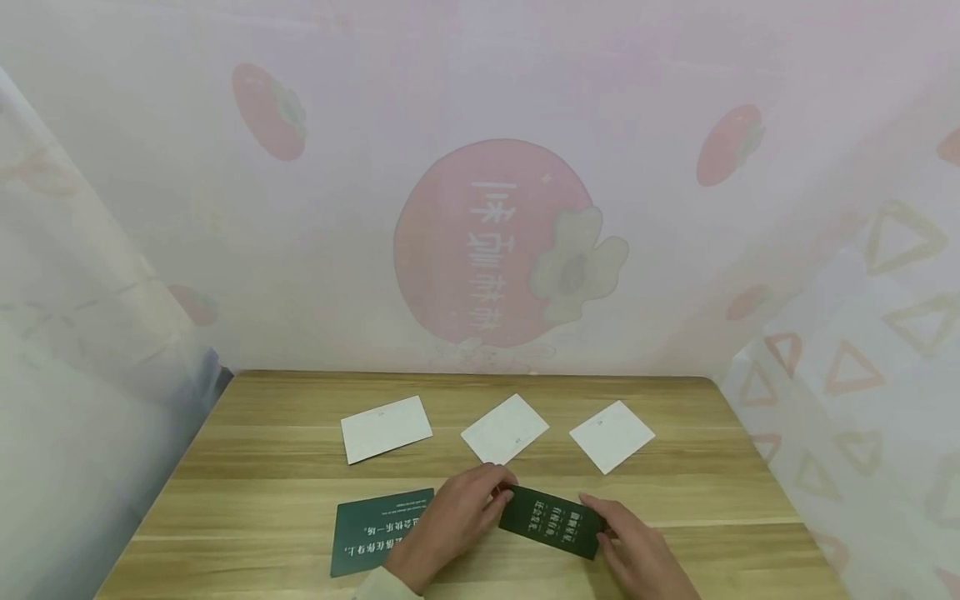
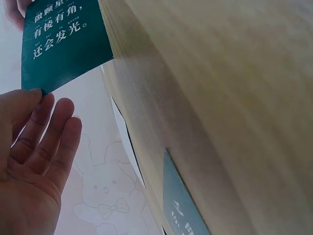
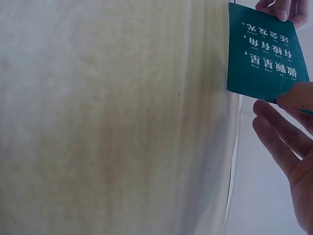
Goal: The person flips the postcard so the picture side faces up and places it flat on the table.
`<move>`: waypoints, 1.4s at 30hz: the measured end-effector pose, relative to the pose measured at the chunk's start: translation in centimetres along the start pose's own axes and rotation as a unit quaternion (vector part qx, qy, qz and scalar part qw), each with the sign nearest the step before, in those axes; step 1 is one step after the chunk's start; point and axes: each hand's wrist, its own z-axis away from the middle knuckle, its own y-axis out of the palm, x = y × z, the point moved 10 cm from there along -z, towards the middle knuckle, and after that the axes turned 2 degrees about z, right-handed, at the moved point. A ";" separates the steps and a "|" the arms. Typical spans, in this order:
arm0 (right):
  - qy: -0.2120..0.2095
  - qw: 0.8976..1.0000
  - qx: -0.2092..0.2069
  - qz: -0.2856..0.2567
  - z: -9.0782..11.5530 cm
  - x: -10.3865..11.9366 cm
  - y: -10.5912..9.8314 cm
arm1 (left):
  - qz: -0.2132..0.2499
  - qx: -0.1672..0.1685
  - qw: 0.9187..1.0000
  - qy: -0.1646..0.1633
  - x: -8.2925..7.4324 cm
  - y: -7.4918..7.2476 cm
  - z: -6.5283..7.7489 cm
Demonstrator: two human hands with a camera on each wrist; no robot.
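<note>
In the head view, a dark green card [image 1: 553, 522] with white printed characters sits just above the wooden table [image 1: 255, 467], held between two hands: the left hand [image 1: 459, 521] pinches its left end with thumb and fingertips, and the right hand [image 1: 637, 550] pinches its right end the same way. From the card, a second green card [image 1: 367, 533] lies flat at about 9 o'clock, partly under the left hand. Three white cards lie face down in a row farther back: one [image 1: 386, 428] at roughly 10 o'clock, one [image 1: 504, 428] at 12 o'clock just beyond the left fingertips, and one [image 1: 611, 435] at about 1 o'clock. A pale curtain with a red fruit print [image 1: 495, 242] hangs behind the table. In the left wrist view, the held card [image 2: 61, 41] is at 12 o'clock from the left hand [image 2: 34, 161], whose fingers are straight and lie side by side, the fingertips [image 2: 41, 100] touching the card's lower corner; the thumb is out of sight. The tabletop [image 2: 230, 98] fills the right side. In the right wrist view, the same card [image 3: 264, 58] sits at 11 o'clock from the right hand [image 3: 288, 142], whose thumb presses on the card's near edge while the fingers reach beneath it, and the left hand's fingertips [image 3: 283, 10] grip the far edge at the top.
</note>
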 end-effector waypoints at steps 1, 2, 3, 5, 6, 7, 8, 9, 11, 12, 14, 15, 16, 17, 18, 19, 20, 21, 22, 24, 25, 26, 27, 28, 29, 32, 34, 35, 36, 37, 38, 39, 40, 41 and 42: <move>-0.001 1.000 -0.002 0.008 0.0 0.0 0.0 | 0.000 0.000 1.000 0.000 0.0 0.0 0.0; -0.001 1.000 -0.004 0.016 0.0 0.0 0.0 | 0.001 -0.001 1.000 0.000 0.0 0.0 0.0; -0.001 1.000 -0.005 0.023 0.0 0.1 -0.1 | 0.001 -0.001 1.000 0.000 0.0 0.0 0.0; -0.001 0.999 -0.008 0.041 0.1 0.0 -0.1 | 0.001 0.000 1.000 0.000 0.0 0.1 0.0; 0.000 0.999 -0.009 0.049 0.1 0.0 -0.1 | 0.001 -0.001 1.000 -0.001 0.1 0.1 -0.1; 0.000 0.998 -0.009 0.057 0.1 0.0 0.0 | 0.000 -0.001 1.000 0.000 0.1 0.1 -0.1; 0.002 0.998 -0.010 0.065 0.2 -0.1 0.0 | -0.001 -0.001 1.000 0.000 0.1 0.1 -0.1; 0.004 0.997 -0.010 0.071 0.2 -0.1 0.0 | -0.002 -0.002 1.000 -0.001 0.1 0.1 -0.1; 0.010 0.997 -0.009 0.081 0.3 -0.2 0.0 | -0.003 -0.003 1.000 -0.001 0.2 0.1 -0.1; 0.012 0.996 -0.008 0.083 0.4 -0.3 0.1 | -0.004 -0.004 1.000 -0.001 0.2 0.1 -0.1; 0.015 0.996 -0.005 0.086 0.5 -0.3 0.1 | -0.005 -0.006 1.000 -0.001 0.2 0.0 0.0; 0.016 0.996 -0.003 0.089 0.5 -0.3 0.2 | -0.005 -0.007 1.000 0.000 0.1 0.0 0.0; 0.015 0.996 -0.001 0.093 0.5 -0.3 0.2 | -0.005 -0.008 1.000 0.001 0.1 0.0 0.0; 0.014 0.995 0.001 0.096 0.6 -0.3 0.3 | -0.006 -0.009 1.000 0.003 0.1 0.0 0.0; 0.012 0.995 0.002 0.098 0.6 -0.3 0.3 | -0.006 -0.011 1.000 0.006 0.0 -0.1 0.0; 0.011 0.995 0.003 0.099 0.6 -0.2 0.3 | -0.005 -0.012 1.000 0.008 -0.1 -0.1 0.0; 0.010 0.995 0.005 0.100 0.6 -0.2 0.3 | -0.004 -0.014 1.000 0.011 -0.2 -0.1 0.0; 0.010 0.995 0.008 0.102 0.6 -0.3 0.4 | -0.004 -0.016 1.000 0.014 -0.2 -0.2 0.0; 0.011 0.995 0.010 0.101 0.6 -0.3 0.4 | -0.004 -0.019 1.000 0.018 -0.3 -0.2 0.0; 0.011 0.995 0.017 0.101 0.5 -0.3 0.5 | -0.003 -0.022 0.999 0.026 -0.5 -0.3 0.1; 0.012 0.995 0.020 0.101 0.5 -0.3 0.6 | -0.003 -0.024 0.999 0.029 -0.6 -0.3 0.1; 0.011 0.994 0.023 0.102 0.5 -0.3 0.6 | -0.003 -0.025 0.999 0.033 -0.7 -0.4 0.1; 0.011 0.994 0.026 0.103 0.5 -0.3 0.7 | -0.003 -0.027 0.999 0.037 -0.8 -0.4 0.1; 0.010 0.994 0.029 0.106 0.4 -0.3 0.7 | -0.004 -0.028 0.999 0.039 -0.8 -0.4 0.1; 0.010 0.994 0.033 0.108 0.4 -0.3 0.8 | -0.004 -0.028 0.999 0.040 -0.8 -0.5 0.1; 0.017 0.992 0.048 0.112 0.3 -0.4 1.0 | -0.007 -0.029 0.999 0.040 -0.8 -0.5 0.1; 0.025 0.991 0.062 0.113 0.2 -0.5 1.2 | -0.008 -0.028 0.999 0.038 -0.8 -0.5 0.1; 0.028 0.991 0.067 0.113 0.2 -0.5 1.3 | -0.008 -0.027 0.999 0.038 -0.8 -0.5 0.0; 0.031 0.990 0.072 0.115 0.3 -0.6 1.4 | -0.007 -0.027 0.999 0.037 -0.7 -0.5 0.0; 0.033 0.990 0.076 0.116 0.3 -0.6 1.5 | -0.008 -0.026 0.999 0.036 -0.7 -0.5 0.0; 0.034 0.989 0.078 0.117 0.3 -0.6 1.6 | -0.008 -0.026 0.999 0.035 -0.7 -0.4 0.0; 0.035 0.989 0.080 0.119 0.3 -0.7 1.7 | -0.009 -0.025 0.999 0.034 -0.7 -0.4 0.0; 0.036 0.988 0.082 0.122 0.3 -0.7 1.7 | -0.010 -0.024 0.999 0.033 -0.7 -0.4 0.0; 0.037 0.988 0.084 0.123 0.3 -0.8 1.8 | -0.012 -0.024 0.999 0.031 -0.6 -0.4 0.0; 0.040 0.988 0.086 0.124 0.3 -0.9 1.8 | -0.013 -0.023 0.999 0.030 -0.6 -0.4 0.0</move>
